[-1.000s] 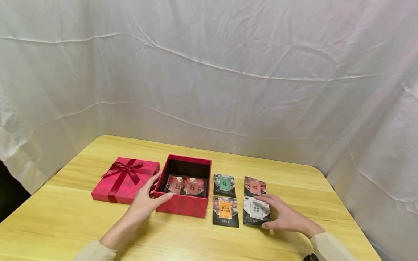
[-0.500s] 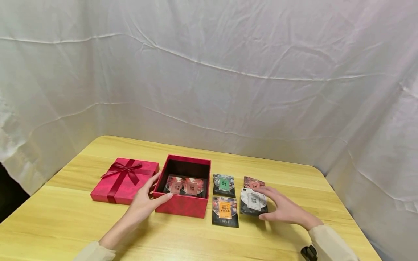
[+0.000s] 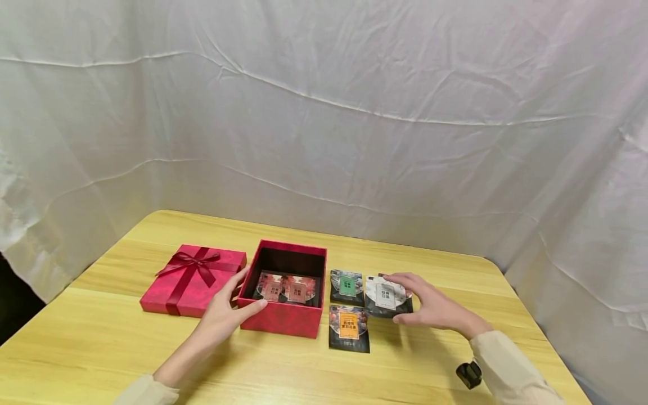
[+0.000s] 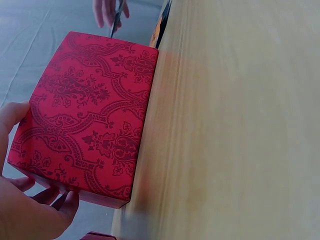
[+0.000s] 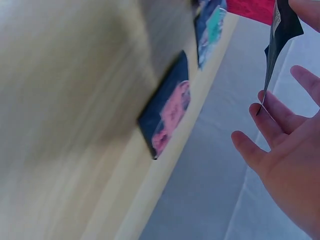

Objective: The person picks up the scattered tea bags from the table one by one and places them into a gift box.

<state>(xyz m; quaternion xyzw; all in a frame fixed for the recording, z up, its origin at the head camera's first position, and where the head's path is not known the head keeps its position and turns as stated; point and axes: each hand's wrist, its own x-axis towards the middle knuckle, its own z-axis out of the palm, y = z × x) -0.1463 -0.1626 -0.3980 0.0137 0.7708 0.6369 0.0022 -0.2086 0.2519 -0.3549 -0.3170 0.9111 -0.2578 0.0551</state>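
One white pouch [image 3: 386, 296], black at its lower edge with a boxed label, is pinched by the fingers of the right hand [image 3: 434, 305] above the worktop [image 3: 283, 374], just right of the green pouch [image 3: 347, 288]. Fingers of the left hand [image 3: 224, 311] grip the red, scroll-patterned box [image 3: 280, 320], where two red pouches [image 3: 300, 289] lie.
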